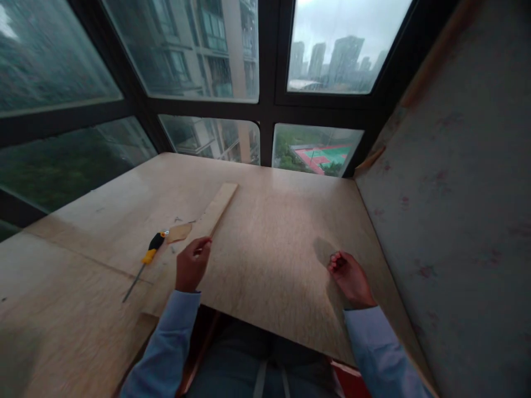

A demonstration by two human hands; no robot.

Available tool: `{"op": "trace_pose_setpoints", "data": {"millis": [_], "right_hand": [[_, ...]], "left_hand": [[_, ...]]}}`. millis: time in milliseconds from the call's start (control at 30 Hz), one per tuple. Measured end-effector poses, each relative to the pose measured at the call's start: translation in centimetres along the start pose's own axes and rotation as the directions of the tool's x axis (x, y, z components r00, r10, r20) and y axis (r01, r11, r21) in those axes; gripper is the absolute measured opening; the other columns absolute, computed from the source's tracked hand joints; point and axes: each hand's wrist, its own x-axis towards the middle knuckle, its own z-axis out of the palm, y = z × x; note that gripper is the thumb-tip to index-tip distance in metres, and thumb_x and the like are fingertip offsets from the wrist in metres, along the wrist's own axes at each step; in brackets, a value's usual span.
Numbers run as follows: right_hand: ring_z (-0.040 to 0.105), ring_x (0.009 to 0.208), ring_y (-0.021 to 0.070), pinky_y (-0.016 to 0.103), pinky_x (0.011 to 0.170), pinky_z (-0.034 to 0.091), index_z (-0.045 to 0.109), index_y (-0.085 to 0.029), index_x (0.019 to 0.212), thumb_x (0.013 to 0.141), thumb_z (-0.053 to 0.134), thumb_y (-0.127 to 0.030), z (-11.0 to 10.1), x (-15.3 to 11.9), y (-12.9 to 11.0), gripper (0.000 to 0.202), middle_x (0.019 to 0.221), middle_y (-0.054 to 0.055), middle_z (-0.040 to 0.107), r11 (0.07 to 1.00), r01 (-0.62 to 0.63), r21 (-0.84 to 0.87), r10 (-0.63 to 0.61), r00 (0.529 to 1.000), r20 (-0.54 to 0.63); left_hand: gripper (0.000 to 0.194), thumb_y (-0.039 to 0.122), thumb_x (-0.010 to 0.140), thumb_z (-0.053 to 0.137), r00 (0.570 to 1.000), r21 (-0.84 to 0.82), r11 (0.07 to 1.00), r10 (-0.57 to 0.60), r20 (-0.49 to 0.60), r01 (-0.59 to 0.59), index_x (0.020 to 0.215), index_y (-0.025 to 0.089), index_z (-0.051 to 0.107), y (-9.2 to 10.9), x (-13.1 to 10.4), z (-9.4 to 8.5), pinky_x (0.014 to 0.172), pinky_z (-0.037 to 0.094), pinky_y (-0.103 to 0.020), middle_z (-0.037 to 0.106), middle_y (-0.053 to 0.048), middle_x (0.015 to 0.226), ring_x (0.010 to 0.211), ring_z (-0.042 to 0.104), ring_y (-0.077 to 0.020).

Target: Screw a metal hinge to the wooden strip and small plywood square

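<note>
A long, narrow wooden board lies flat, slanting from the far middle of the table toward my lap. My left hand is over the board with its fingers closed, fingertips at the board's right edge; what they pinch, if anything, is hidden. To its left lies a screwdriver with a yellow and black handle, shaft pointing toward me. Beside the handle is a small flat tan piece, with several tiny nail- or screw-like bits around it. My right hand has its fingers curled in, low over the table's right side; its contents cannot be made out.
The pale wooden tabletop reaches to dark-framed windows at the back and left. A papered wall bounds the right side. The table's front edge runs above my lap, with a lower strip at left.
</note>
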Motion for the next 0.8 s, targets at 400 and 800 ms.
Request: {"op": "trace_pose_setpoints", "data": {"millis": [400, 800], "right_hand": [[0.060, 0.056, 0.0085, 0.018, 0.052, 0.057, 0.067, -0.016, 0.066, 0.055, 0.088, -0.023, -0.4, 0.1, 0.0, 0.025, 0.063, -0.002, 0.066, 0.999, -0.017, -0.050, 0.014, 0.998, -0.064], [0.058, 0.054, 0.0075, 0.018, 0.050, 0.055, 0.065, -0.017, 0.068, 0.057, 0.081, -0.019, -0.6, 0.2, 0.1, 0.020, 0.063, -0.003, 0.065, 0.999, 0.013, -0.030, -0.017, 0.992, -0.125]], "left_hand": [[0.063, 0.033, 0.082, 0.061, 0.927, 0.703, 0.625, -0.350, -0.134, 0.338, 0.136, 0.001, 0.053, -7.5, 3.3, -9.3, 0.087, 0.053, -0.049, 0.063, -0.030, 0.123, 0.113, 0.062, -0.0428], [0.049, 0.026, 0.082, 0.056, 0.935, 0.593, 0.732, -0.336, -0.114, 0.335, 0.127, 0.010, 0.063, -11.0, 3.5, -9.8, 0.087, 0.052, -0.041, 0.071, -0.020, 0.114, 0.107, 0.066, -0.0354]]}}
